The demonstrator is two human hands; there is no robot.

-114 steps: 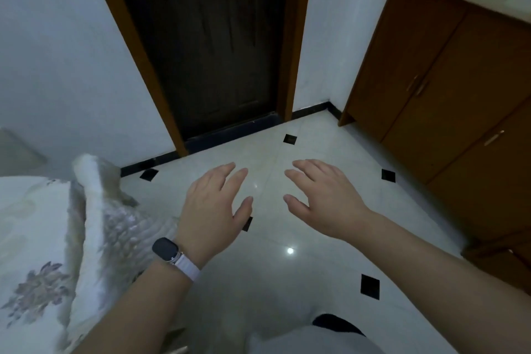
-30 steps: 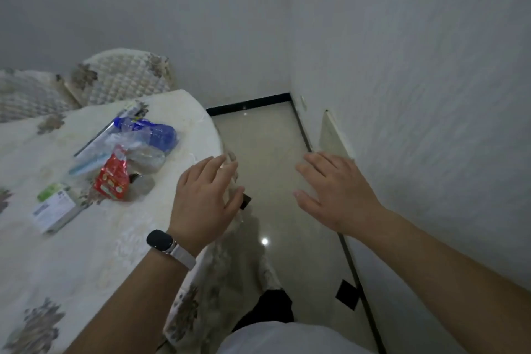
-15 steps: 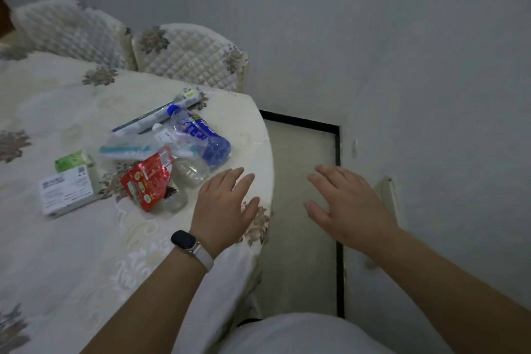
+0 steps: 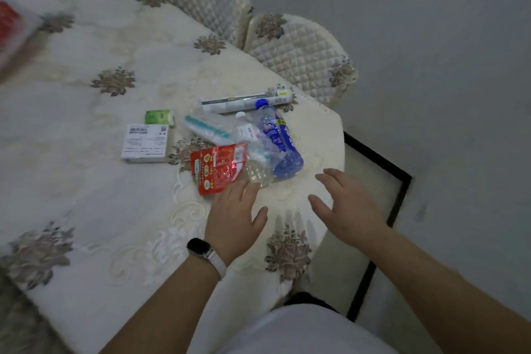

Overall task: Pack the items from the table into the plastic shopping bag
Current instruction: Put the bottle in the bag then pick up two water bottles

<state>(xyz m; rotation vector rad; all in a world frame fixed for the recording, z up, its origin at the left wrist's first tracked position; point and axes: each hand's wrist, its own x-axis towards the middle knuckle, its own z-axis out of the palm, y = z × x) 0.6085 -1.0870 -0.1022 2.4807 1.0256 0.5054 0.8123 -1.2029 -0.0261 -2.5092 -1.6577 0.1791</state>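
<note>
Both hands hover empty over the table (image 4: 86, 129).
Left hand (image 4: 234, 218) and right hand (image 4: 349, 204) spread wide near the red packet (image 4: 218, 168) and blue bottle (image 4: 280, 141).

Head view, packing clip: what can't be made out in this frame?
- Red object at the left edge: cut off and motion-blurred, so unidentifiable.
- White box print: too small to read.
- Clear bottle: partly covered by the red pouch and crumpled clear plastic.
- Left hand fingers: whether they touch the pouch is unclear.
- Right hand: underside hidden.
</note>
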